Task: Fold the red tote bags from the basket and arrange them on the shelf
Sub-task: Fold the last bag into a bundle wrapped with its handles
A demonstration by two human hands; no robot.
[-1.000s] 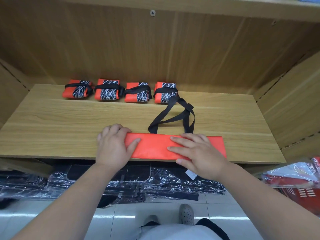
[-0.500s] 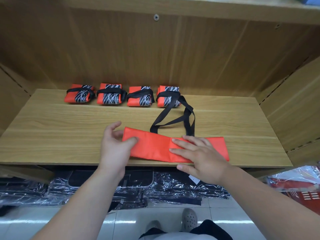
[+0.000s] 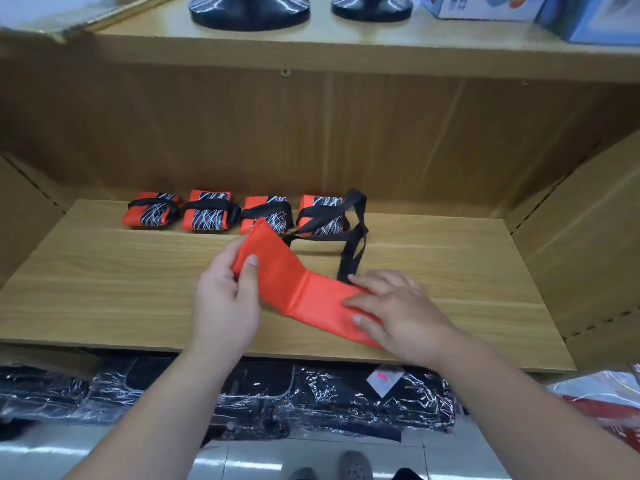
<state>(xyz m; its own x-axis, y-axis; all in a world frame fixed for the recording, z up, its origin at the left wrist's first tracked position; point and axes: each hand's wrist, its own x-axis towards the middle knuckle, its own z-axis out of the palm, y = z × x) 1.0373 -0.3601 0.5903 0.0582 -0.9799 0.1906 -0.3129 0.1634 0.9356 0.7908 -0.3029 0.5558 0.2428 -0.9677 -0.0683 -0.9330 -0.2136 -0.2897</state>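
Observation:
A red tote bag point(image 3: 304, 292), folded into a long strip, lies near the front of the wooden shelf point(image 3: 104, 282). My left hand point(image 3: 225, 299) pinches the strip's left end and holds it lifted and bent over toward the right. My right hand point(image 3: 398, 310) presses flat on the strip's right part, fingers straight. The bag's black handles point(image 3: 353, 244) loop back across the shelf, reaching the rightmost bundle. Several folded red bags point(image 3: 207, 214), wrapped in their black straps, stand in a row at the shelf's back.
An upper shelf carries black round bases point(image 3: 249, 8) and blue boxes point(image 3: 588, 15). Side panels close the shelf left and right. Below it lie black goods in clear plastic point(image 3: 242, 396). Red packaged goods point(image 3: 609, 403) sit lower right. My shoes show on the tiled floor.
My left hand has taken hold of the strip's left end and lifted it up and over toward the right. My right hand stays pressed on the right part. The camera tilted upward.

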